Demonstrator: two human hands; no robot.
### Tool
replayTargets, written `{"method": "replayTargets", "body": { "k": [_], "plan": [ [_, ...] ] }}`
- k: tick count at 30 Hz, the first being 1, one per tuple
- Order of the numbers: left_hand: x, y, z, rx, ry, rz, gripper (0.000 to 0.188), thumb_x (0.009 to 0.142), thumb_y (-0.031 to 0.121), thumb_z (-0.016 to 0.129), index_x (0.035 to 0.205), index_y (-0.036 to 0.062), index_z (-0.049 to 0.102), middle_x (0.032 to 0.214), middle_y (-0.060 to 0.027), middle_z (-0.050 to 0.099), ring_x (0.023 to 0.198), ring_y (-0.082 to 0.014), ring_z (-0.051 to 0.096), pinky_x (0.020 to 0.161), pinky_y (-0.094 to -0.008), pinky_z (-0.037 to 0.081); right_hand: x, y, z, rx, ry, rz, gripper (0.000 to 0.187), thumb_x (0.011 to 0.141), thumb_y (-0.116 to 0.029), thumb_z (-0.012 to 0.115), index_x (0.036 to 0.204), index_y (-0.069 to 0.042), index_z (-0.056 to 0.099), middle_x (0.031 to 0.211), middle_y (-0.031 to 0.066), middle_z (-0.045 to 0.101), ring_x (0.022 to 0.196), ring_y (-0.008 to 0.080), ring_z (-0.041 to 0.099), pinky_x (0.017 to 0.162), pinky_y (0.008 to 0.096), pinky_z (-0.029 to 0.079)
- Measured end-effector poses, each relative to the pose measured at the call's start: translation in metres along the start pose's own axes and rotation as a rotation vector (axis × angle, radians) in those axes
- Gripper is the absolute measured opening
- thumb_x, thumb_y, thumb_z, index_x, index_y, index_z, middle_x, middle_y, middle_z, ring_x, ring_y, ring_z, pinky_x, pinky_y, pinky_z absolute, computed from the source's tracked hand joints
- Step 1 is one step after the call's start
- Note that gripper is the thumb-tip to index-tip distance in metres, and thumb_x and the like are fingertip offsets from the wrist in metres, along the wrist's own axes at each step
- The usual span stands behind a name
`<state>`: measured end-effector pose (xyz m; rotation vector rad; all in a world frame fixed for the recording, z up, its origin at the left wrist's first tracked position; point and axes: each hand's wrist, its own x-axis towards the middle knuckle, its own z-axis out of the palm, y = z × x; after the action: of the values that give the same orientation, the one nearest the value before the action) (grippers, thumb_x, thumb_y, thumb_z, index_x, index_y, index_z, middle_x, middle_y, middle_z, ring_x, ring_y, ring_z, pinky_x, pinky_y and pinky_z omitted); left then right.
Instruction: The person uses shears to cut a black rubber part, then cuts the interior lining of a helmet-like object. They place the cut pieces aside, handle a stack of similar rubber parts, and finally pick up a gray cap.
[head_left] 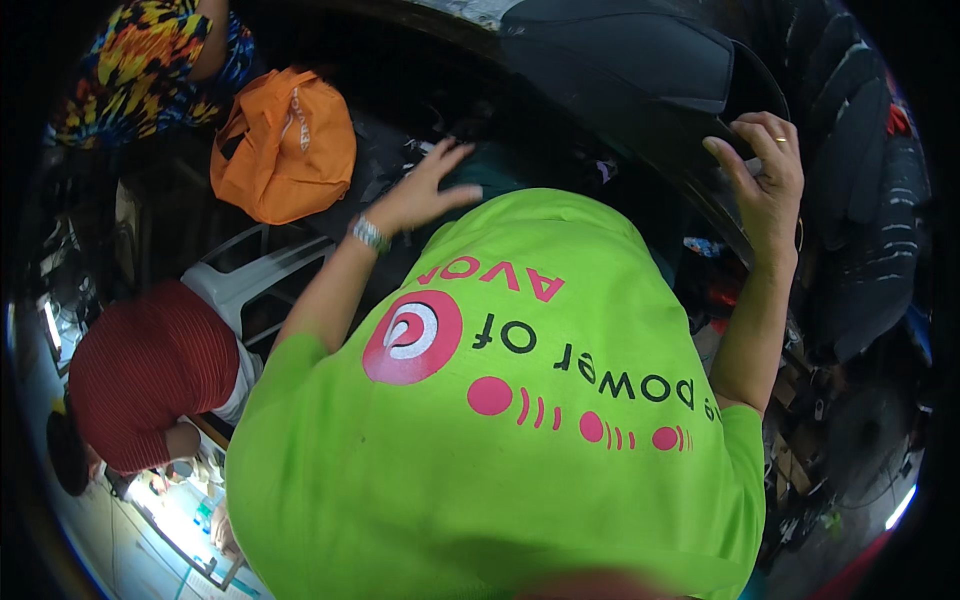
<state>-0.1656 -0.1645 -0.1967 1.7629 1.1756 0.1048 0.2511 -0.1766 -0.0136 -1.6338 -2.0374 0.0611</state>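
Note:
My right hand [770, 185], with a ring on one finger, is at the upper right. Its thumb and curled fingers close on the lower edge of a black stitched panel [640, 60], which looks like a bag piece. To the left, my left hand [425, 190] hovers beside my green shirt [560, 430] with its fingers spread and nothing in them. A metal-banded watch [371, 233] is on that wrist. Dark material lies beyond the left hand, too dim to make out.
An orange cloth bag [285, 150] sits to the left of my left hand. Behind it is a white plastic chair [245, 280] with a person in dark red [150, 370]. Another person in patterned clothing [150, 70] is at the far left. Black padded pieces [865, 200] are piled on the right.

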Motion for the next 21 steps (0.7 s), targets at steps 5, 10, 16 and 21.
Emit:
{"method": "replayTargets", "body": {
  "k": [5, 10, 16, 21],
  "plan": [
    [-0.073, -0.034, 0.056, 0.177, 0.401, -0.155, 0.075, 0.09, 0.041, 0.07, 0.152, 0.0166, 0.037, 0.161, -0.0241, 0.016, 0.15, -0.0443, 0.015, 0.116, -0.063, 0.019, 0.014, -0.001, 0.002, -0.032, 0.083, -0.028, 0.045, 0.071, -0.032, 0.087, 0.103, -0.003, 0.071, 0.118, 0.0076, 0.066, 0.113, 0.0277, 0.058, 0.095, 0.0392, 0.048],
    [-0.063, -0.082, 0.086, 0.55, 0.589, -0.111, 0.08, 0.086, 0.021, 0.071, 0.155, 0.0203, 0.031, 0.162, -0.0209, 0.016, 0.15, -0.0439, 0.013, 0.113, -0.0696, 0.012, 0.02, 0.0, 0.007, -0.113, -0.007, -0.047, 0.048, 0.072, -0.036, 0.086, 0.105, -0.003, 0.072, 0.116, 0.008, 0.068, 0.113, 0.0278, 0.058, 0.094, 0.0383, 0.048],
    [0.019, -0.104, 0.078, 0.537, 0.607, 0.068, 0.066, 0.085, 0.012, 0.065, 0.147, 0.0172, 0.043, 0.156, -0.0209, 0.03, 0.147, -0.0426, 0.022, 0.114, -0.0689, 0.015, 0.018, 0.001, 0.009, -0.141, 0.029, -0.068, 0.046, 0.074, -0.038, 0.084, 0.102, -0.003, 0.073, 0.112, 0.008, 0.069, 0.112, 0.028, 0.058, 0.094, 0.0381, 0.048],
    [0.102, -0.086, 0.034, 0.795, 0.481, 0.09, 0.045, 0.094, 0.03, 0.057, 0.137, 0.0161, 0.057, 0.14, -0.0151, 0.05, 0.137, -0.0356, 0.04, 0.113, -0.0668, 0.02, 0.02, 0.002, 0.012, -0.149, 0.028, -0.066, 0.046, 0.074, -0.038, 0.084, 0.101, -0.003, 0.073, 0.108, 0.0082, 0.069, 0.111, 0.0282, 0.058, 0.093, 0.0384, 0.048]
  ]
}}
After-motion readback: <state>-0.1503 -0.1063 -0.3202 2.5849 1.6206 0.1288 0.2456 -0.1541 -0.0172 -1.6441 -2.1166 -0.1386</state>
